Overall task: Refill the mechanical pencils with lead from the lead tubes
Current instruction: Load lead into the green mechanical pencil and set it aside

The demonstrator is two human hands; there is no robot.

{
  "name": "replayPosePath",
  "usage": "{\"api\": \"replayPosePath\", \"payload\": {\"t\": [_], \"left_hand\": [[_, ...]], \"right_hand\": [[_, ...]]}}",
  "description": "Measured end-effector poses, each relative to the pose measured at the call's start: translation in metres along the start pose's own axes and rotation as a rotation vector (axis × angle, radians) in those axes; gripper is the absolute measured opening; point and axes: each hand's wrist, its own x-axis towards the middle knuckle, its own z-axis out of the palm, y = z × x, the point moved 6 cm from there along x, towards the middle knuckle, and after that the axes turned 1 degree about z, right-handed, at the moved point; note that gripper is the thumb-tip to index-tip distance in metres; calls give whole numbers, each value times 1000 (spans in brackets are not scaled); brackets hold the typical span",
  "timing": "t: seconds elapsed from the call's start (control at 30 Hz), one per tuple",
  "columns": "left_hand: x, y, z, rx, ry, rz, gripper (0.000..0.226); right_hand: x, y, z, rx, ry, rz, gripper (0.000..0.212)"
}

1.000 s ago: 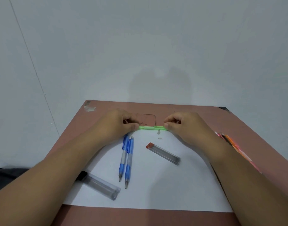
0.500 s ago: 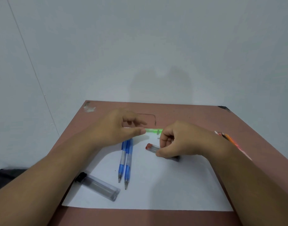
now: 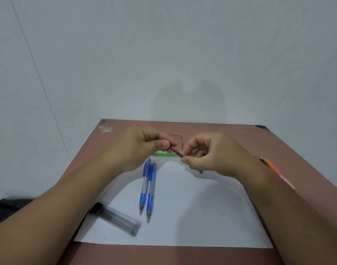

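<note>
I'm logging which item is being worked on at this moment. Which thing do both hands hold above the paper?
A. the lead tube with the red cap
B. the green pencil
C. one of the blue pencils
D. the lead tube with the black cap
A: the left hand pinches the red cap end and the right hand grips the body of the red-capped lead tube, while the green pencil lies on the table behind it.
</note>
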Motion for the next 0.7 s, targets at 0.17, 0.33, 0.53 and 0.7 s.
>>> {"api": "replayPosePath", "payload": {"t": [0.17, 0.33, 0.53, 0.7], "left_hand": [[-2, 7, -2, -164, 95, -22, 23], [-3, 13, -6, -157, 242, -8, 17], [-3, 11, -1, -359, 292, -97, 15], [-3, 3, 1, -560, 266, -180, 21]], "right_hand": [[1, -4, -6, 13, 89, -56, 21], [1, -4, -10, -102, 161, -128, 35], [6, -6, -3, -140, 219, -187, 31], [9, 6, -11, 90, 400, -35, 27]]}}
